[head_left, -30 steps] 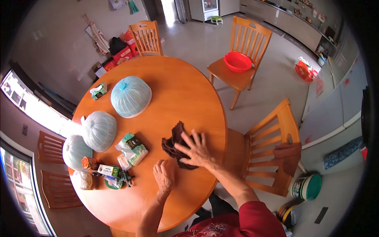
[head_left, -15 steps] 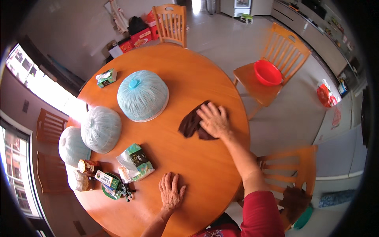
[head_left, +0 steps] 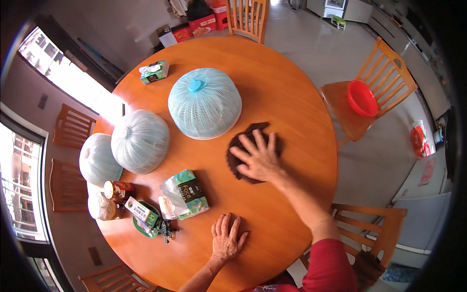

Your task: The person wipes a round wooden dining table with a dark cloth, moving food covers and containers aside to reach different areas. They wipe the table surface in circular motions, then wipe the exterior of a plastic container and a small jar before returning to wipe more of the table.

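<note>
One round wooden table, tiled floor, wooden chairs

Round wooden counter, orange-brown, centred on a pale tiled floor. Wooden slat-back chairs surround it: one at the far side, one at right carrying a red bowl, one at near right. Further chairs stand against the windows at left, which admit bright daylight. Red boxes sit against the far wall
</note>
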Tool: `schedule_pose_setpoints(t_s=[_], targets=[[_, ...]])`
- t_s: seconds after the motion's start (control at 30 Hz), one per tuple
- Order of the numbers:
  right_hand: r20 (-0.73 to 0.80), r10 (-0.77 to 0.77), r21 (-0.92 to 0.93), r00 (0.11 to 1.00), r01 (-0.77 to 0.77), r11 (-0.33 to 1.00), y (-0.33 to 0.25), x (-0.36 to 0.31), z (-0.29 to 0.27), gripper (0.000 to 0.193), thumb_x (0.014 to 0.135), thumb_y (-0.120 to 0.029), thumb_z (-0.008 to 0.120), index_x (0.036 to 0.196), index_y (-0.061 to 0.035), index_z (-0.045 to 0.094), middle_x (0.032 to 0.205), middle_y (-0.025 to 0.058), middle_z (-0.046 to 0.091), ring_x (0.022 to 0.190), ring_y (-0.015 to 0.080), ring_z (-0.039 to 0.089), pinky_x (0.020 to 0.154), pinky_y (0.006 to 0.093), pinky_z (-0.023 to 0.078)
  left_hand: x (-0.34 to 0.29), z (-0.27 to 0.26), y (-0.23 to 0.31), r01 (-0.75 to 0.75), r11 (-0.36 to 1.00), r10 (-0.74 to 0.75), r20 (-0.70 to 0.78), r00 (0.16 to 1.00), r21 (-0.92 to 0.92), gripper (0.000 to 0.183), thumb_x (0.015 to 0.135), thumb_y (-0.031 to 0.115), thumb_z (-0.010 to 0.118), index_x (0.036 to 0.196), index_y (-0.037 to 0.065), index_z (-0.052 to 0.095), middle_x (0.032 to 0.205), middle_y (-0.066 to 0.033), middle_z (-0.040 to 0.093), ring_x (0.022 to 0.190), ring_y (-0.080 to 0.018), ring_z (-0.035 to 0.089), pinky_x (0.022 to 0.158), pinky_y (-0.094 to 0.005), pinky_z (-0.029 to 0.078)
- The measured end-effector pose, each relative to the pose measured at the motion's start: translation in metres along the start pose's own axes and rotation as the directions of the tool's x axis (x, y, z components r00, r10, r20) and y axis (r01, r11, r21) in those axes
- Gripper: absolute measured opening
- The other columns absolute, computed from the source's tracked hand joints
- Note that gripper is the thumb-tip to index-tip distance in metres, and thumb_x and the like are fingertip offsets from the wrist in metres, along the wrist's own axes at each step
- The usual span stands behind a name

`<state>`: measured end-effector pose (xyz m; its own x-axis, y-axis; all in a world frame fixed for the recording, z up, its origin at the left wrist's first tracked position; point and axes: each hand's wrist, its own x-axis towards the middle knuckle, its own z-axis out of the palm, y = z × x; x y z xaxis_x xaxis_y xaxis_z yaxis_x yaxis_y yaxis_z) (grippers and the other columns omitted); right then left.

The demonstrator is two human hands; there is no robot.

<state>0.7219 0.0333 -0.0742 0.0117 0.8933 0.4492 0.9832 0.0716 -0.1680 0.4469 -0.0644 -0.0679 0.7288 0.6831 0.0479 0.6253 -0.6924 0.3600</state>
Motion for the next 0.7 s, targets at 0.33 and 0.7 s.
schedule_pose_setpoints(t_s=[0.33, 0.7], targets=[[0.036, 0.012, -0.062, 0.999, -0.010, 0.998, 0.021, -0.005, 0.010, 0.042, 0.080, -0.039, 0.064, 0.121, -0.0291, 0.059, 0.135, 0.0040, 0.045, 0.129, 0.0333, 0.036, 0.092, 0.0748, 0.028, -0.002, 0.000, -0.003, 0.006, 1.000, -0.006, -0.009, 1.000, 0.002, 0.054, 0.082, 0.037, 0.067, 0.128, 0.012, 0.054, 0.138, -0.0164, 0.042, 0.127, -0.0378, 0.039, 0.105, -0.0526, 0.028], [0.160, 0.446, -0.296, 0.881, -0.388, 0.873, 0.142, -0.123, -0.064, 0.046, 0.094, -0.041, 0.053, 0.138, -0.0288, 0.049, 0.155, 0.0008, 0.025, 0.142, 0.0342, 0.019, 0.114, 0.0557, 0.020, 0.001, -0.004, 0.002, -0.005, 1.000, 0.004, -0.024, 1.000, -0.019, 0.055, 0.080, 0.033, 0.069, 0.128, 0.010, 0.053, 0.137, -0.0176, 0.043, 0.129, -0.0377, 0.038, 0.107, -0.0508, 0.026]])
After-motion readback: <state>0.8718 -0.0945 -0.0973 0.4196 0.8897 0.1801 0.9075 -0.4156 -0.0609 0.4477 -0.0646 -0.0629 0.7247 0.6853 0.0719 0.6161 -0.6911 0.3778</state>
